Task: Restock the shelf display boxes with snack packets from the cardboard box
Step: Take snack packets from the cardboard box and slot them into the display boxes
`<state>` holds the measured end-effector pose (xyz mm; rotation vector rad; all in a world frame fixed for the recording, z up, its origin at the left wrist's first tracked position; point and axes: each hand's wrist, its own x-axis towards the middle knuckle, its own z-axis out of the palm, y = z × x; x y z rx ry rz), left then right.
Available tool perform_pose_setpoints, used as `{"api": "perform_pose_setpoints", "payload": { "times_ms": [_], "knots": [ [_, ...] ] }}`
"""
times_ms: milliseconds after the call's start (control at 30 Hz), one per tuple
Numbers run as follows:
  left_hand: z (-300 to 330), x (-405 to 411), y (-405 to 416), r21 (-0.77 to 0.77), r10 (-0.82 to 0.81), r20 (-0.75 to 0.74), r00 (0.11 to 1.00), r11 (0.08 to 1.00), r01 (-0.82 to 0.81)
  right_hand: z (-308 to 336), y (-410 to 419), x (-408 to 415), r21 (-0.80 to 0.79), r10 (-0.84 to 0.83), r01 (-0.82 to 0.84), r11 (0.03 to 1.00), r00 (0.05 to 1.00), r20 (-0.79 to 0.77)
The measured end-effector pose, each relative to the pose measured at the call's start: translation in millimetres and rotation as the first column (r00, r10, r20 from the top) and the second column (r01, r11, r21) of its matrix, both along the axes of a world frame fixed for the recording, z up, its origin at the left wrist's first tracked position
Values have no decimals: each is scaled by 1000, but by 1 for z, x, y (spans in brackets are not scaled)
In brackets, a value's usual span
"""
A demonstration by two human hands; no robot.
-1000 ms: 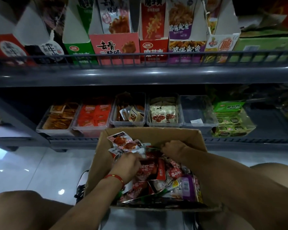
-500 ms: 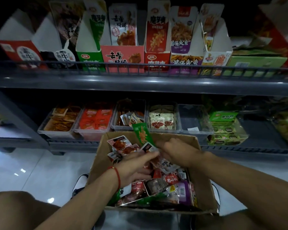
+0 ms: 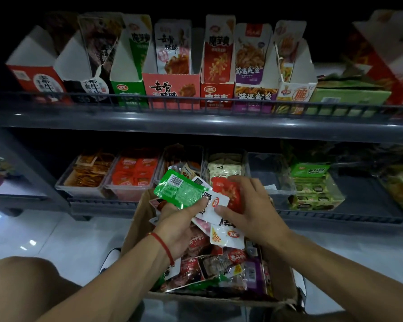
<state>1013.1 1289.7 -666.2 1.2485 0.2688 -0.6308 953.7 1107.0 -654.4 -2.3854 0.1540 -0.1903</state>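
a small shop, in its snack aisle: a grey metal shelf (image 3: 196, 126) with a low wire rail carries a row of printed cardboard display boxes (image 3: 171, 90) standing side by side, each with packets upright behind a matching front panel. on the level below, clear plastic trays (image 3: 84, 182) hold sorted sachets by kind, next to a green retail carton (image 3: 312, 189). a brown cardboard box (image 3: 135, 228) of mixed snack packets sits on the pale glossy tiled floor (image 3: 56, 240) before the shelving
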Motion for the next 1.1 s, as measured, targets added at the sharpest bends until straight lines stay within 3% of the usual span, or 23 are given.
{"api": "perform_pose_setpoints", "payload": {
  "times_ms": [133,333,433,533,667,833,900,1000,1033,1067,1100],
  "knots": [
    [3,-2,0,-35,-50,32,998,998,51,2,8,5,240,-25,43,970,997,-77],
    [8,-6,1,-40,-216,198,956,973,228,7,15,8,135,-66,64,989,998,11],
    [13,-7,2,-37,-269,193,944,959,281,10,16,11,334,-106,113,936,994,-39],
    [20,-8,2,22,-243,136,960,970,243,16,13,17,506,-147,183,843,983,-111],
    [34,6,7,88,-111,95,989,991,102,41,-3,29,617,-271,241,749,961,-47],
    [49,26,20,131,37,158,987,990,-58,77,-29,28,617,-163,170,769,984,-67],
    [55,26,22,155,41,194,980,985,-72,87,-28,27,752,-91,151,642,988,-121],
    [64,25,26,187,18,220,975,980,-60,106,-24,21,931,79,61,360,992,-95],
    [68,26,28,189,17,218,976,980,-60,113,-21,19,937,133,10,348,989,-60],
    [73,29,32,190,27,216,976,979,-69,120,-18,20,912,160,-32,409,986,-38],
    [78,33,37,185,44,219,975,979,-85,126,-14,21,845,160,-69,530,987,-20]
  ]
}}
